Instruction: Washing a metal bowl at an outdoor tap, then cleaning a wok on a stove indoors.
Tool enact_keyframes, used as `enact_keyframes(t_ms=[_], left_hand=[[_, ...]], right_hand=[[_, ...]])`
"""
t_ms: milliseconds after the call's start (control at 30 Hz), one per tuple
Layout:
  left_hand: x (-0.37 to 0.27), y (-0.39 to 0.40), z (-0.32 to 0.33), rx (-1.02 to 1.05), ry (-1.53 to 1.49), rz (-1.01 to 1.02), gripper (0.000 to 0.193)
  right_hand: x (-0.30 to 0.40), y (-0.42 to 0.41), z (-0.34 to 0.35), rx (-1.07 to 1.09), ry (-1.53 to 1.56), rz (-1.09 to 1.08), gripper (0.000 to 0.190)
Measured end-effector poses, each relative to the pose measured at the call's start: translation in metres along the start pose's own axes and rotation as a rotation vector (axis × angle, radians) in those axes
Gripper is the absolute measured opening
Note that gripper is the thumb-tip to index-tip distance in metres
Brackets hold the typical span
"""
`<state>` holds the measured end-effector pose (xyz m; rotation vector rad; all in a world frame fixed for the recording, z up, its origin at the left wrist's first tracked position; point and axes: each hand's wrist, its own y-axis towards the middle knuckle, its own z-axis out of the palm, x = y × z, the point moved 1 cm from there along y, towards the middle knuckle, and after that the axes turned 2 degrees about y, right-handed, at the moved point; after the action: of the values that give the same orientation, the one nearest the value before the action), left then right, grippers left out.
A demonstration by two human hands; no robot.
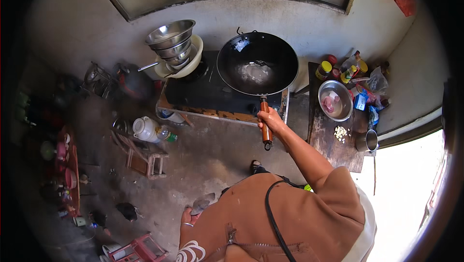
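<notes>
My right hand (271,120) grips the wooden handle (266,133) of a black wok (232,70). The wok rests over the right side of a black-topped gas stove (188,91). In its bottom lies a pale shiny patch, either a little liquid or reflected light. My left hand (187,217), wearing a bracelet, hangs low beside my body, partly hidden by the brown top. It holds what looks like a grey cloth (202,204). A stack of steel bowls (172,48) sits in a cream basin (197,53) on the stove's left side.
On the right, a wooden table (328,146) bears a steel basin (349,108) with meat in liquid, peeled garlic cloves (340,133), a metal mug (367,141) and several bottles and jars. To the left stand a white jug (144,128), a wooden stool (156,166) and a red stool (143,249).
</notes>
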<state>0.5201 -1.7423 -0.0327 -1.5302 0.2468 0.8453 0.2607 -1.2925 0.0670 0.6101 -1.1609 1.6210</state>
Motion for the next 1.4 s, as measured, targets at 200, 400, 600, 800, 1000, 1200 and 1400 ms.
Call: enact_keyframes(t_ms=[200, 400, 600, 800, 1000, 1200, 1400], left_hand=[[-0.033, 0.060, 0.018, -0.164, 0.136, -0.122, 0.036], [-0.072, 0.162, 0.021, 0.117, 0.148, -0.254, 0.048], [-0.134, 0.183, 0.108, 0.447, 0.655, 0.101, 0.035], [-0.169, 0.178, 0.162, 0.602, 0.378, -0.265, 0.023], [-0.161, 0.229, 0.130, 0.546, 0.577, -0.256, 0.023], [-0.136, 0.301, 0.081, 0.420, 0.798, -0.454, 0.032], [-0.082, 0.279, 0.055, 0.426, 1.010, -0.750, 0.043]], right_hand=[[-0.006, 0.035, 0.009, -0.073, 0.086, 0.014, 0.019], [-0.014, 0.046, 0.027, -0.151, 0.096, -0.072, 0.014], [-0.028, 0.067, 0.029, -0.168, 0.046, -0.037, 0.018], [-0.043, 0.027, 0.001, -0.198, 0.143, 0.138, 0.040], [-0.142, -0.103, -0.074, -0.377, -1.233, 0.563, 0.030], [-0.151, -0.218, -0.195, -0.914, -1.019, 0.456, 0.028], [-0.066, -0.265, -0.349, -1.324, -0.985, 0.404, 0.034]])
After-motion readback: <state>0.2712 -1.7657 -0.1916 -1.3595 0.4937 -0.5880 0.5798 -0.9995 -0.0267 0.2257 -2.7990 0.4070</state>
